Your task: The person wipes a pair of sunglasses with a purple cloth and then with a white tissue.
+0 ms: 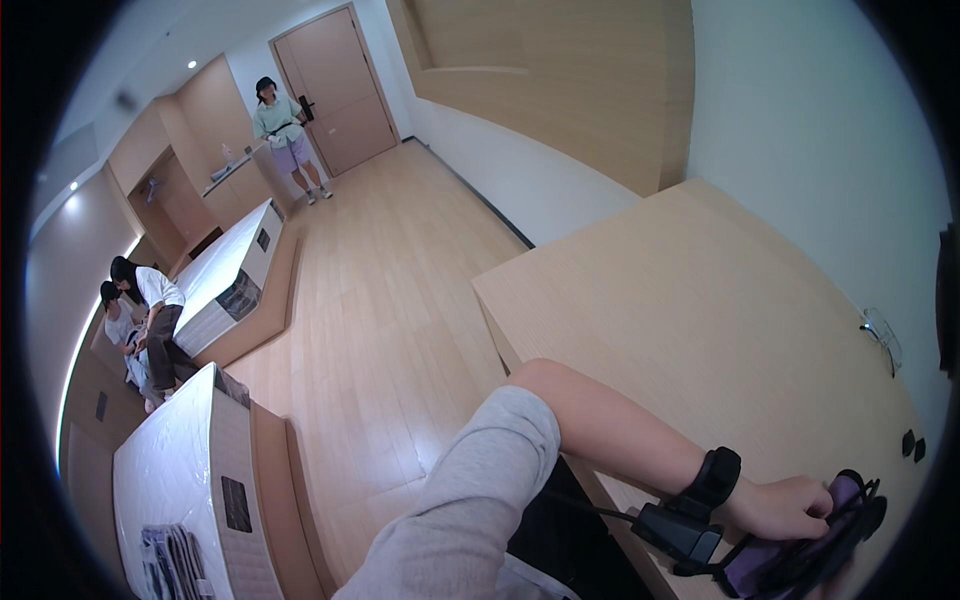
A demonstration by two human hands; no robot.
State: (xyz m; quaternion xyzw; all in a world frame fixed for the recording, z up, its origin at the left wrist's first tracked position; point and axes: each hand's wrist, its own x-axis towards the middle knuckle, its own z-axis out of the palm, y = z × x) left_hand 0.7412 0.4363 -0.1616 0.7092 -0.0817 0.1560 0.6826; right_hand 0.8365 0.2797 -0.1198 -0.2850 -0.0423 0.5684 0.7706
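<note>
My left hand is low at the right, over the wooden desk. Its fingers are closed on a purple and black strapped item, whose exact kind I cannot tell. Around my left wrist sits a black band carrying a dark box-shaped device with a cable. The purple item's lower part is blurred and runs into the dark rim. A dim skin-toned patch beneath it may be my right hand, but it is too unclear to tell.
Glasses and small black pieces lie on the desk near the wall. Left are two beds with plastic-wrapped mattresses, one bearing folded clothes. Two people sit there; another person stands by the door.
</note>
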